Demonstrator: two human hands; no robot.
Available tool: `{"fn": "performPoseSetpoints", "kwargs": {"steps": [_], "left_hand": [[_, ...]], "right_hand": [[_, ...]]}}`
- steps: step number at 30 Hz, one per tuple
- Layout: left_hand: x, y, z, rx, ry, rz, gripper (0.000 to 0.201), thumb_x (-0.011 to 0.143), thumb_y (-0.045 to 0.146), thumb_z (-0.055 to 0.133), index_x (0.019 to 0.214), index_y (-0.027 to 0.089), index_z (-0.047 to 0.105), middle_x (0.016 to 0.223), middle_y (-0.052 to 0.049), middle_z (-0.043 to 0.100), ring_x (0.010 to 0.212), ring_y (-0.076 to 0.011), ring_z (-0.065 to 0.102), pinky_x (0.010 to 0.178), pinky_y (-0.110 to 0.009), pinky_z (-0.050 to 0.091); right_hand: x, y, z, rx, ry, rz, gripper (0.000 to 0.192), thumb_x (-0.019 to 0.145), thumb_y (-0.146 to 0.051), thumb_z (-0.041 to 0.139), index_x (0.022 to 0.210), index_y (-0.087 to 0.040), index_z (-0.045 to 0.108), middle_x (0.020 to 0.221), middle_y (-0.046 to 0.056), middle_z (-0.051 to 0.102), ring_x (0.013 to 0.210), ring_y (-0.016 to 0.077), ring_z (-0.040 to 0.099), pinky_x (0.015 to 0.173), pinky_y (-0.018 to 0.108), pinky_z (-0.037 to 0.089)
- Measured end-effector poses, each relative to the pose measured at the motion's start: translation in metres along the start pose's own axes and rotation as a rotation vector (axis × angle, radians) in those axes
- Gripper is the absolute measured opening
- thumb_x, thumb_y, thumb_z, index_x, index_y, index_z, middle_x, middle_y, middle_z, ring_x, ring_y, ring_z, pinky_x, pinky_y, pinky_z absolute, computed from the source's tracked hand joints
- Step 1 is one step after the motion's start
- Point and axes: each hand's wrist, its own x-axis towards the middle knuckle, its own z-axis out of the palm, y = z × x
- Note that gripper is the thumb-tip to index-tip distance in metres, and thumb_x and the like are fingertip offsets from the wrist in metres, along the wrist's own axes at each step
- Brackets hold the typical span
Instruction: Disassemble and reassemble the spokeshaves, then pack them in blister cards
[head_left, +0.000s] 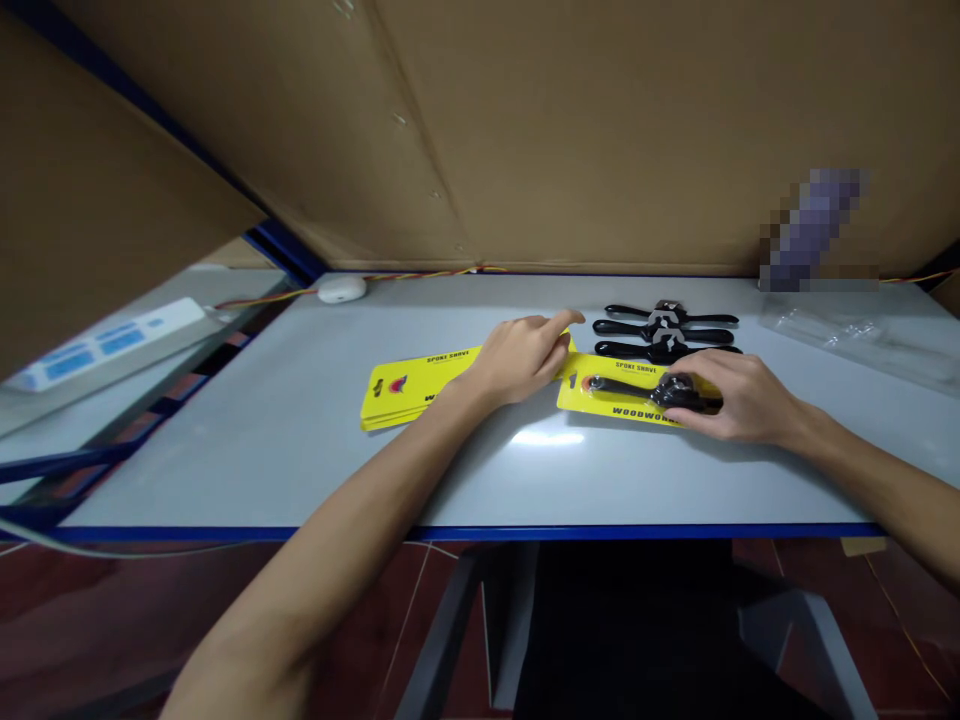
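A: Where is the piece, and how will it handle?

B: I see my right hand (739, 400) closed on the black metal spokeshave (652, 390), lying on a yellow printed backing card (622, 405) mid-desk. I judge it stiff and weighty; grip a handle. My left hand (525, 355), fingers loosely extended, presses the yellow card stack (409, 390).

A: Count?

B: Three loose black spokeshaves (664, 330) toward the desk's far edge; one in hand.

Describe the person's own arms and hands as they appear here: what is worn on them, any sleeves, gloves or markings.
Both forearms are bare as far as the picture shows; no sleeve edge comes into view. The left hand and the right hand wear no gloves. No watch, bracelet or ring shows on either wrist or on the visible fingers, and no markings can be made out. The arms look slim, the fingers long.
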Motion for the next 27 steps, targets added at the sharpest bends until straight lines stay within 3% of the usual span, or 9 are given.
{"fn": "performPoseSetpoints", "kwargs": {"steps": [3,5,7,11,16,24,27], "left_hand": [[0.0,-0.002,-0.003,-0.035,-0.041,0.02,0.033,0.089,0.028,0.037,0.097,0.018,0.068,0.075,-0.007,0.068,0.061,-0.0234,0.055,0.058,-0.033,0.035],[0.001,-0.002,-0.003,-0.056,-0.088,0.03,0.026,0.086,0.029,0.038,0.075,0.021,0.06,0.065,-0.007,0.061,0.057,-0.023,0.051,0.056,-0.034,0.031],[0.001,-0.001,-0.004,-0.066,-0.115,0.042,0.024,0.085,0.029,0.038,0.067,0.023,0.051,0.062,-0.006,0.056,0.055,-0.0224,0.049,0.056,-0.035,0.029],[0.0,0.0,-0.003,-0.144,-0.102,0.087,0.021,0.089,0.031,0.036,0.073,0.024,0.047,0.061,-0.003,0.05,0.055,-0.0208,0.045,0.057,-0.034,0.029],[-0.002,0.001,0.001,-0.387,-0.006,0.111,0.028,0.101,0.045,0.032,0.089,0.024,0.046,0.065,0.002,0.049,0.058,-0.0186,0.048,0.06,-0.031,0.036],[-0.006,0.007,0.005,-0.601,0.083,0.106,0.033,0.104,0.048,0.031,0.083,0.024,0.042,0.061,0.004,0.044,0.054,-0.0158,0.043,0.056,-0.03,0.034],[-0.006,0.006,0.005,-0.585,0.089,0.135,0.033,0.104,0.047,0.033,0.083,0.024,0.043,0.063,0.004,0.047,0.055,-0.0154,0.045,0.057,-0.03,0.035]], "right_hand": [[0.001,0.001,-0.001,-0.033,0.042,-0.01,0.032,0.092,-0.045,0.07,0.111,-0.019,0.073,0.097,0.009,0.08,0.082,0.0247,0.074,0.073,0.039,0.058],[0.001,0.002,-0.002,-0.052,0.057,-0.02,0.03,0.093,-0.045,0.069,0.109,-0.02,0.073,0.094,0.008,0.079,0.08,0.0244,0.074,0.071,0.038,0.058],[0.001,0.003,-0.003,-0.07,0.071,-0.023,0.03,0.093,-0.045,0.069,0.109,-0.021,0.073,0.093,0.008,0.08,0.08,0.0247,0.074,0.07,0.038,0.058],[0.0,0.006,-0.004,-0.098,0.093,-0.026,0.029,0.093,-0.046,0.069,0.109,-0.022,0.072,0.097,0.008,0.081,0.084,0.0256,0.075,0.073,0.04,0.06],[0.001,0.007,-0.01,-0.057,0.103,0.015,0.029,0.09,-0.045,0.072,0.112,-0.026,0.072,0.102,0.008,0.081,0.091,0.0284,0.076,0.082,0.046,0.061],[0.002,0.007,-0.012,0.009,0.087,-0.011,0.028,0.089,-0.045,0.072,0.11,-0.027,0.067,0.101,0.006,0.077,0.09,0.0263,0.074,0.084,0.044,0.061],[0.002,0.008,-0.01,0.046,0.05,0.004,0.033,0.088,-0.042,0.073,0.114,-0.024,0.064,0.113,0.011,0.074,0.1,0.0283,0.073,0.086,0.046,0.06]]}}
